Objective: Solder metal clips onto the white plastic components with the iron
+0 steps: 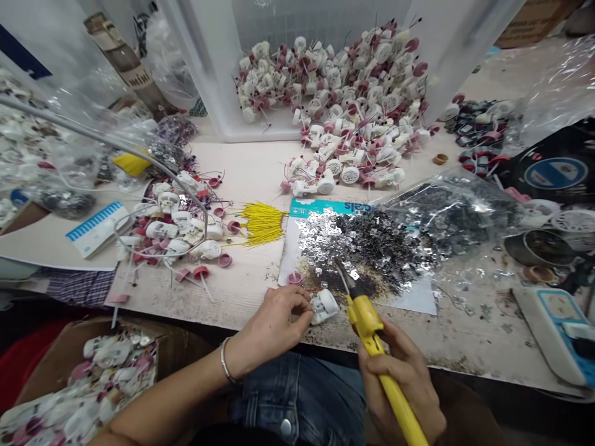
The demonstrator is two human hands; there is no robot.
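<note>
My left hand (283, 313) is at the table's front edge, thumb and fingers pinched on a small white plastic housing (325, 306). A pink round cap (294, 279) lies just beyond those fingers, close to a thin red wire. My right hand (402, 378) is wrapped around a yellow soldering iron (370, 328), its dark tip pointing up and away, over a heap of small metal pieces (367, 244). The tip is apart from the housing. That heap lies on a white and teal sheet (423, 302), silvery on the left and darker on the right.
Yellow wires (263, 223) lie left of the sheet, beside a pile of white and pink parts (179, 223). More such parts spill from a clear plastic bin (260, 133) behind. A cardboard box (171, 344) of parts stands lower left. A white and blue device (553, 334) sits at right.
</note>
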